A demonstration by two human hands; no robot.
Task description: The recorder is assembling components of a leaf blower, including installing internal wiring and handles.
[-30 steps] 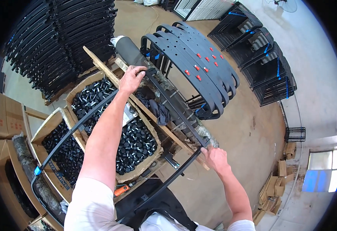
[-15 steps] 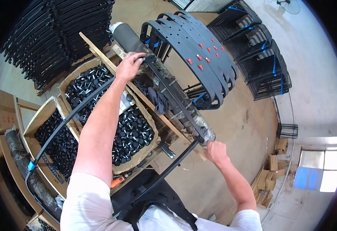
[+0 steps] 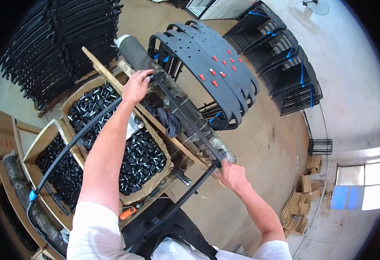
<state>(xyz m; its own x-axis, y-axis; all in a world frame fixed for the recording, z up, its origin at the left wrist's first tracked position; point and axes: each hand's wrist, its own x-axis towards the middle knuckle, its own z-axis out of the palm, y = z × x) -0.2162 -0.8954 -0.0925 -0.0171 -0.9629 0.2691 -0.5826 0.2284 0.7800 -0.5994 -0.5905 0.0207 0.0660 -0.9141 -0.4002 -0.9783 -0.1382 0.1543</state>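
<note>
A black metal frame [image 3: 190, 120] lies across a padded grey roll [image 3: 134, 51], its side bars running back toward me on both sides. At the frame's far left corner is my left hand [image 3: 135, 87], fingers closed at the bar's end; what they pinch is too small to name. My right hand [image 3: 233, 177] is closed at the near right corner, and its fingers hide whatever is in them. Under my left forearm stands a carton [image 3: 169, 167] of black round feet with silver screws. Beside it is another box [image 3: 40, 151] of small black parts.
Curved black panels with red pieces [image 3: 211, 47] stand beyond the roll. Stacked black frames rise at the far left [image 3: 60, 52] and far right [image 3: 281, 65]. A wooden strip [image 3: 107, 76] and dark cloth [image 3: 168, 121] lie alongside the roll. An orange-handled tool [image 3: 128, 212] sits below the carton.
The view has shifted slightly, so the scene sits a little further left. Both hands stay at the same corners of the frame, with their fingers slightly moved.
</note>
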